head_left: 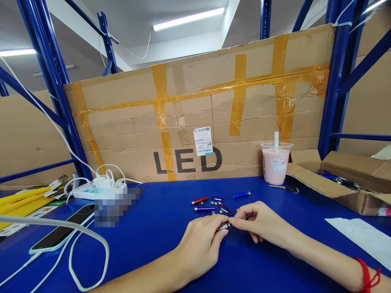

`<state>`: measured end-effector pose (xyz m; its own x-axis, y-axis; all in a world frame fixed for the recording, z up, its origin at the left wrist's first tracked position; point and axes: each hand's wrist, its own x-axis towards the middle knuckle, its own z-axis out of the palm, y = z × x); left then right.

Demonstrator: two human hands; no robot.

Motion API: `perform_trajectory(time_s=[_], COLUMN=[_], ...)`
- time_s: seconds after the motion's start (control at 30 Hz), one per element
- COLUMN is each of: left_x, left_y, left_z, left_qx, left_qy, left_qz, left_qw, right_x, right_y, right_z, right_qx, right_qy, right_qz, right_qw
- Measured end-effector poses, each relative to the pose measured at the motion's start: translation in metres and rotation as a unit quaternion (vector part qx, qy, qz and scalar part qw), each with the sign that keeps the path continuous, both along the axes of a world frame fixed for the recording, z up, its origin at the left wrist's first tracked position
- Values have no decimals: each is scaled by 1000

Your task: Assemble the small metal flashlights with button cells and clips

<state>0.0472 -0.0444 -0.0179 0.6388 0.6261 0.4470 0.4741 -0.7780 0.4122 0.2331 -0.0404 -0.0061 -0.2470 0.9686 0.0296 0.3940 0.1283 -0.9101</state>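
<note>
My left hand (200, 238) is closed around a small red flashlight (224, 226) with a silvery end, most of it hidden by the fingers. Thumb and fingertips of my right hand (253, 221) pinch at the flashlight's right end; whether a smaller part sits between them is hidden. Just beyond the hands lie a red flashlight (200, 200), a purple flashlight (204, 209) and a blue flashlight (241, 195). Among them are a red carabiner (225, 209), a purplish carabiner (218, 198) and several small button cells (215, 203).
A pink drink cup (275, 165) with a straw stands at the back right, by a pocket tool (284, 188) and an open cardboard box (351, 195). White paper (363, 240) lies right. At left are a phone (62, 230), white cables (105, 248) and a power strip (82, 192).
</note>
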Motion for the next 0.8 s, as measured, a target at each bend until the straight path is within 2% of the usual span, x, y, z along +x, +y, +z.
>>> perform_trajectory(time_s=[0.8], left_x=[0], left_y=[1], left_z=[2], left_qx=[4], left_qy=[10], left_qz=[3], left_qw=[1000], right_x=[-2], right_y=[0], right_z=[3], right_qx=[-17], right_qy=[-27], right_qz=[-10], right_qw=[999])
